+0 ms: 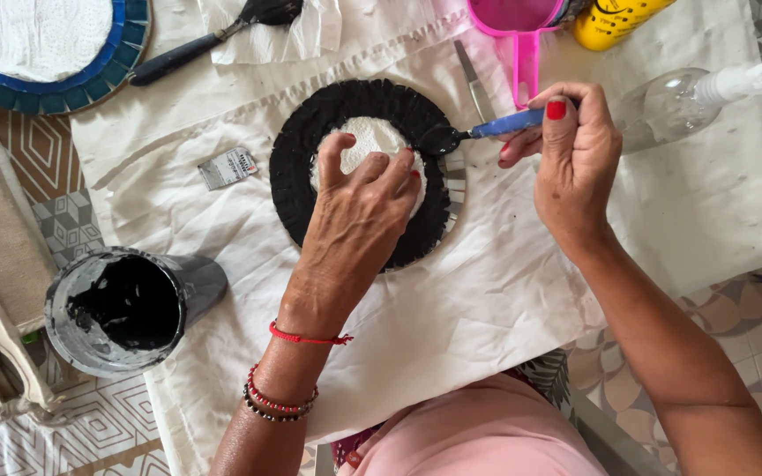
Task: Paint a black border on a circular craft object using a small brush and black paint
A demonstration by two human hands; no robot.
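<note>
A round disc (pixel 310 150) with a black-coated rim and a white centre lies on a white cloth (pixel 451 300). My left hand (pixel 359 216) presses down on the disc's white centre with spread fingers. My right hand (pixel 575 145) holds a blue-handled spoon (pixel 487 130) whose black-smeared bowl touches the disc's right rim.
A grey cup of black paste (pixel 125 304) lies tipped at the left. A blue-rimmed round piece (pixel 46 53) sits top left, a dark spoon (pixel 213 40) beside it. A pink cup (pixel 518 26), yellow bottle (pixel 615 18), clear plastic bottle (pixel 672 101), metal blade (pixel 472 79) and small packet (pixel 228 167) lie around.
</note>
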